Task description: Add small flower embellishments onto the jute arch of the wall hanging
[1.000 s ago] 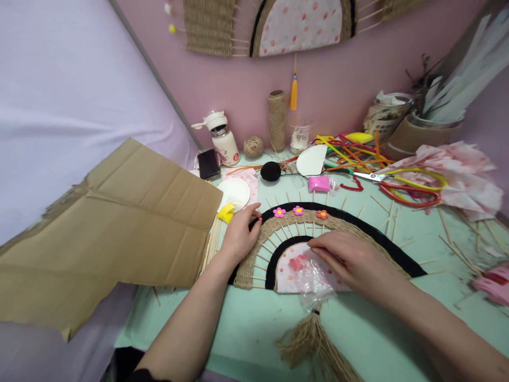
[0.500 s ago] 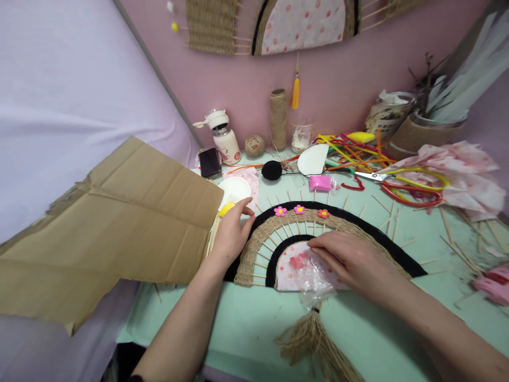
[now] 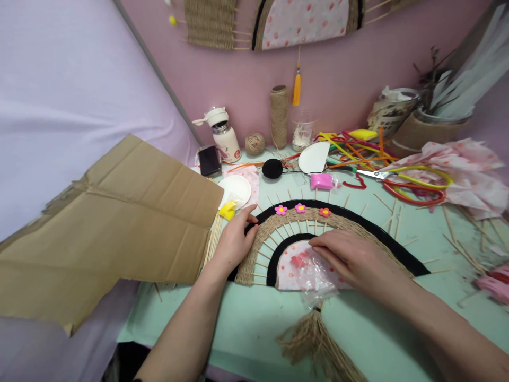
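A woven half-round fan (image 3: pixel 267 235) with black bands, bare sticks and a dotted cloth centre lies on the table. Three clay flowers (image 3: pixel 300 208) are set along its upper arc. At the fan's left edge is my left hand (image 3: pixel 234 241), thumb and forefinger apart with nothing seen between them. My right hand (image 3: pixel 350 254) hovers over the cloth centre with its fingers pinched together; whatever they hold is too small or hidden to name. Just under those fingers rests a clear plastic bag (image 3: pixel 316 281) with red clay (image 3: pixel 300 259) by it. A twine tassel (image 3: pixel 316 339) hangs below.
Bent cardboard (image 3: pixel 159 212) covers the left side. A white plate (image 3: pixel 237 191) and yellow clay packet (image 3: pixel 228 210) sit by my left hand. Behind are a pink clay packet (image 3: pixel 322 181), a black ball (image 3: pixel 272 169), an uncapped bottle (image 3: pixel 225 140) and scissors (image 3: pixel 413 180).
My left hand has shifted slightly right and down toward the fan's edge, exposing more of the yellow packet. My right hand keeps its pinch over the cloth. The view has tilted slightly.
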A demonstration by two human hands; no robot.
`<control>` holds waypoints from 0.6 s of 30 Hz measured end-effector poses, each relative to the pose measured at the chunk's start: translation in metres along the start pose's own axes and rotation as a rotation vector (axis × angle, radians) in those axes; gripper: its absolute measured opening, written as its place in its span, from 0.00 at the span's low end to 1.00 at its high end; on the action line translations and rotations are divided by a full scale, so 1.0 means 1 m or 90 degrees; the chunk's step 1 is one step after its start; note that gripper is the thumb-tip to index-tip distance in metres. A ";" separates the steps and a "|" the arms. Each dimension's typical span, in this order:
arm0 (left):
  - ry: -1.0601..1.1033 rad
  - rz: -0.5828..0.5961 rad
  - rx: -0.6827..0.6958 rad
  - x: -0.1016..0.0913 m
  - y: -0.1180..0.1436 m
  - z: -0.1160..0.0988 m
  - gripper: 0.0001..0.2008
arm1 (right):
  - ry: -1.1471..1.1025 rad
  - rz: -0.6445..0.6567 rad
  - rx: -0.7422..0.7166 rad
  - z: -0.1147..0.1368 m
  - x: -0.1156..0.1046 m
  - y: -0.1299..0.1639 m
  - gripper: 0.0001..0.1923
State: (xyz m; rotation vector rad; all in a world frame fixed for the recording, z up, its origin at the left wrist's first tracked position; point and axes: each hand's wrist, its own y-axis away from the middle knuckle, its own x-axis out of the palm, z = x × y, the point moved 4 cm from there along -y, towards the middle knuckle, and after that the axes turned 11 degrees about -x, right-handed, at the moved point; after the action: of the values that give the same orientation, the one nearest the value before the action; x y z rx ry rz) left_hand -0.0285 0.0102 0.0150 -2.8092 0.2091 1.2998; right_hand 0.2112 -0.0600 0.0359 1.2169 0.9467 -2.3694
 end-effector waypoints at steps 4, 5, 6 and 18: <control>0.012 -0.014 -0.006 -0.003 0.001 -0.002 0.24 | 0.001 -0.001 -0.003 0.000 0.000 0.000 0.12; 0.011 -0.020 -0.007 -0.003 0.001 -0.002 0.23 | 0.000 0.000 -0.003 0.000 0.000 0.000 0.12; 0.009 -0.028 -0.009 -0.004 0.001 -0.002 0.23 | -0.001 -0.001 -0.002 0.000 0.000 0.000 0.12; 0.028 -0.138 0.058 -0.014 0.023 -0.039 0.14 | 0.024 -0.052 0.001 -0.005 -0.004 0.002 0.11</control>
State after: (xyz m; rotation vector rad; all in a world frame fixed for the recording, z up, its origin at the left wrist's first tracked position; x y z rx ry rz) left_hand -0.0110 -0.0151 0.0517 -2.6961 -0.0349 1.1528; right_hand 0.2178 -0.0578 0.0366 1.2514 1.0246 -2.4173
